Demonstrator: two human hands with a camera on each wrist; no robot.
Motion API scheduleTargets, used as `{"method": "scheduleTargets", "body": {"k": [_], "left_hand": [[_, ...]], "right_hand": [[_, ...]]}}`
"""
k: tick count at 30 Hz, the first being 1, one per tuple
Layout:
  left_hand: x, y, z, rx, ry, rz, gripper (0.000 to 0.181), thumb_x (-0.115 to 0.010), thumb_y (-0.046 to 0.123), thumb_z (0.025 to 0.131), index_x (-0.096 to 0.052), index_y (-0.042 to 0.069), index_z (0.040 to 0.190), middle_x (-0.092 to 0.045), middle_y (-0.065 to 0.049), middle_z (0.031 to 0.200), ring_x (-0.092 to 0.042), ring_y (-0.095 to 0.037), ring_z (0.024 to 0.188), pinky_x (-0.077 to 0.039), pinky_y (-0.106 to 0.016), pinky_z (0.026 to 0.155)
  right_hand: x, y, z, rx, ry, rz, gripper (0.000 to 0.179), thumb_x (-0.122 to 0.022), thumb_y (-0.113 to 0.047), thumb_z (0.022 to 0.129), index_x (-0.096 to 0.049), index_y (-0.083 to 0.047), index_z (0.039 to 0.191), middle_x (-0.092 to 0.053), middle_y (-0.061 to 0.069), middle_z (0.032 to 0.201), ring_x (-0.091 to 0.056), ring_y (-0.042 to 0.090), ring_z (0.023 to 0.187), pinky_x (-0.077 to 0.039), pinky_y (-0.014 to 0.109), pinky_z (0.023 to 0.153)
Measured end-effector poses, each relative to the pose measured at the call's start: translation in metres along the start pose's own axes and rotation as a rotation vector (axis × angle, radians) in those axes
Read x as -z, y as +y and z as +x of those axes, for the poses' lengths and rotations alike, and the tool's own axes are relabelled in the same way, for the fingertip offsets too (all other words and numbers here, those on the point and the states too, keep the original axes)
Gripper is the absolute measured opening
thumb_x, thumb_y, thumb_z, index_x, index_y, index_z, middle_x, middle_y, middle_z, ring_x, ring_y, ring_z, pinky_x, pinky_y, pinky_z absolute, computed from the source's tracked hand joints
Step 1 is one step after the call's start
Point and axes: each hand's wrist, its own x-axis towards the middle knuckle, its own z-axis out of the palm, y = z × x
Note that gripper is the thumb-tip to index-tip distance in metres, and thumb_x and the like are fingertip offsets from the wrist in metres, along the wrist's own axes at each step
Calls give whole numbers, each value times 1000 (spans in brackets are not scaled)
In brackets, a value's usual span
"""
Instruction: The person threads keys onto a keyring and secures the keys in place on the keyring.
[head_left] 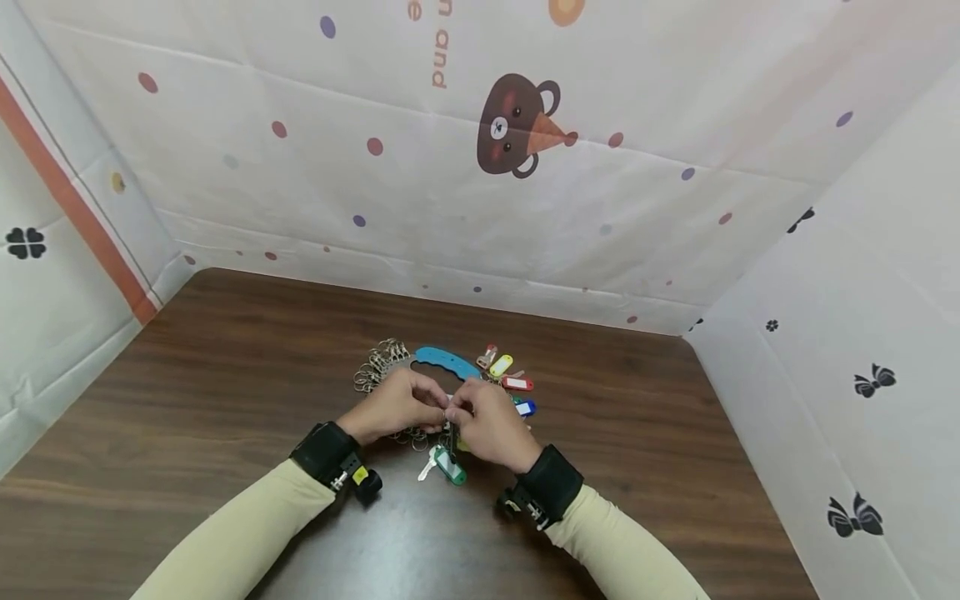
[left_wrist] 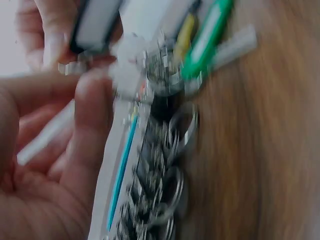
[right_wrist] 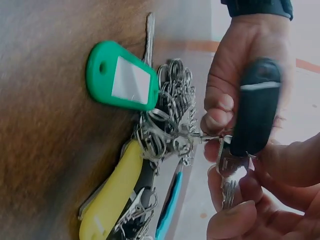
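Observation:
In the head view my left hand (head_left: 396,405) and right hand (head_left: 493,425) meet in front of a ring-shaped key holder with a blue handle (head_left: 447,360). My right fingers hold a silver key (right_wrist: 229,192) beside a black key tag (right_wrist: 258,107). My left thumb and fingertips pinch a small metal key ring, partly hidden by the fingers. Near the hands hang a green key tag (right_wrist: 122,77) with a key behind it, and a yellow tag (right_wrist: 111,192). Metal clips and rings (left_wrist: 160,185) crowd along the holder. The left wrist view is blurred.
The holder lies on a brown wooden table (head_left: 262,400). Red tag (head_left: 517,383), yellow tag (head_left: 501,365) and blue tag (head_left: 527,408) spread out at its right. A bunch of metal rings (head_left: 375,371) lies at its left. White printed cloth (head_left: 420,183) walls the table.

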Motion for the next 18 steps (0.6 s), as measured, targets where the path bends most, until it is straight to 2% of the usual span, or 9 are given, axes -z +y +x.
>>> {"method": "scheduleTargets", "body": {"k": [3,8,10,12,14,16,18], "left_hand": [[1,-4,0,-17,-12,20,7,-74,2,90,-81,1,89,-78,-17,85,-67,-14,63,-57,-27,59],[-12,-13,-3,45,106,-24,12,-67,-5,84,-78,-5,78,-79,-17,100,-67,-13,65,-55,-25,54],[-16,-14,-5,73,140,-33,15,-63,-7,80,-77,-6,76,-78,-18,99,-66,-12,66,-55,-25,55],[-16,-13,-6,88,128,-24,16,-62,-6,80,-77,-6,75,-78,-17,100,-67,-11,70,-55,-25,57],[-10,-10,-7,85,71,11,19,-61,-5,83,-79,-4,79,-78,-16,104,-67,-11,76,-55,-25,61],[1,-6,-10,90,25,46,20,-60,-3,87,-80,-4,86,-77,-17,109,-67,-12,77,-55,-26,63],[13,-1,-13,106,18,85,23,-59,-1,90,-81,-4,95,-76,-17,112,-65,-14,74,-54,-27,62]], "right_hand": [[-2,0,-2,-27,8,6,17,-67,-11,101,-76,-8,87,-65,1,93,-54,13,77,-45,24,64],[-15,-4,-11,11,-7,-39,17,-69,-13,100,-77,-9,86,-62,-3,89,-52,8,75,-43,21,63],[-20,-7,-15,35,-12,-61,16,-70,-14,99,-76,-10,84,-60,-4,86,-50,6,73,-41,20,63],[-24,-10,-17,48,-14,-67,17,-71,-15,98,-76,-11,83,-59,-4,85,-48,5,71,-39,19,62],[-25,-12,-19,63,-35,-40,16,-70,-14,99,-76,-9,85,-62,-3,87,-49,3,72,-41,19,65],[-23,-14,-21,47,-116,74,16,-66,-12,101,-76,-5,90,-67,4,88,-55,1,67,-49,21,64],[-19,-16,-25,8,-221,214,17,-62,-10,104,-76,-1,98,-72,13,91,-61,3,61,-59,29,62]]}}
